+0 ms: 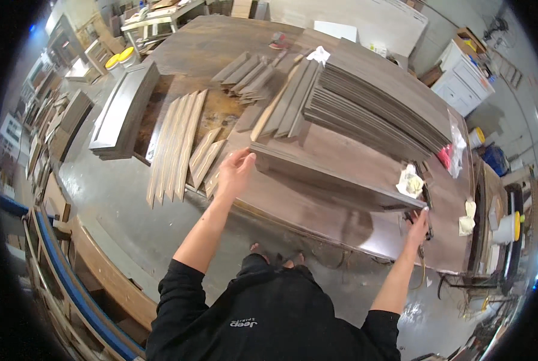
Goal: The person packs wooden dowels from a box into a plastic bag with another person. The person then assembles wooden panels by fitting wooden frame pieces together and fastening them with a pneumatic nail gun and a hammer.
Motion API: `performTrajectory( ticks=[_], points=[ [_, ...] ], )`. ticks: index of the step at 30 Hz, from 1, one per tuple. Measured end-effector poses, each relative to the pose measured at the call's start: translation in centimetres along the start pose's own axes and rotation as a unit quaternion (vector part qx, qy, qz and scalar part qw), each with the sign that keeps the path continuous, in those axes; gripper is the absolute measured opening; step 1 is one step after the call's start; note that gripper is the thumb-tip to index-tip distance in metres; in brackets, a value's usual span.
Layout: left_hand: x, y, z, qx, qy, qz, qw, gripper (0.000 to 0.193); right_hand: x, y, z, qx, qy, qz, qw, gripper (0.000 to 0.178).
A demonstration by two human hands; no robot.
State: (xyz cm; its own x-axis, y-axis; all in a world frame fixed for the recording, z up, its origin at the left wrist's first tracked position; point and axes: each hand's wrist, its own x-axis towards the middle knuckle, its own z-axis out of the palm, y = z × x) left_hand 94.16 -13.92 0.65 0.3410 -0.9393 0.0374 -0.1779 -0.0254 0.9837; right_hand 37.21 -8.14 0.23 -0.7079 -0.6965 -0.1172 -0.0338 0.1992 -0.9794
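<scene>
A long grey-brown panel is tilted on edge along the near side of the workbench. My left hand grips its left end, fingers bent over the corner. At the far right end, my right hand holds the other corner, its fingers partly hidden below the panel. Just behind the panel lies a large stack of similar grey-brown panels. A crumpled white and yellow cloth rests close to my right hand. A dark tool, partly hidden, sits beside that hand.
Several mitred strips with pale wavy glue lines overhang the bench's left edge. Shorter grey pieces and a red sander lie farther back. Another panel stack stands at left. A pink and clear plastic bag lies right.
</scene>
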Motion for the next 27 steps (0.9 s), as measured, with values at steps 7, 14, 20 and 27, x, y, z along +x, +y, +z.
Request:
performTrajectory(
  ticks=[7,14,20,27],
  points=[
    [-1.4,0.3,-1.6,0.029,-0.093,0.002,0.995,0.059,-7.7,4.5,5.7,0.119,-0.017,0.083,0.989,0.071],
    [-2.3,1.4,-3.6,0.110,-0.180,0.127,0.969,0.045,-16.8,10.2,11.6,0.231,-0.098,0.240,0.938,0.066],
    [-9.1,7.3,-5.3,0.191,-0.341,0.233,0.890,0.036,-21.6,6.7,15.7,0.382,-0.092,0.405,0.826,0.077],
    [-12.4,8.7,-8.5,0.066,-0.301,0.135,0.942,0.035,-24.4,8.1,19.6,0.524,-0.215,0.391,0.725,0.075]
  ],
)
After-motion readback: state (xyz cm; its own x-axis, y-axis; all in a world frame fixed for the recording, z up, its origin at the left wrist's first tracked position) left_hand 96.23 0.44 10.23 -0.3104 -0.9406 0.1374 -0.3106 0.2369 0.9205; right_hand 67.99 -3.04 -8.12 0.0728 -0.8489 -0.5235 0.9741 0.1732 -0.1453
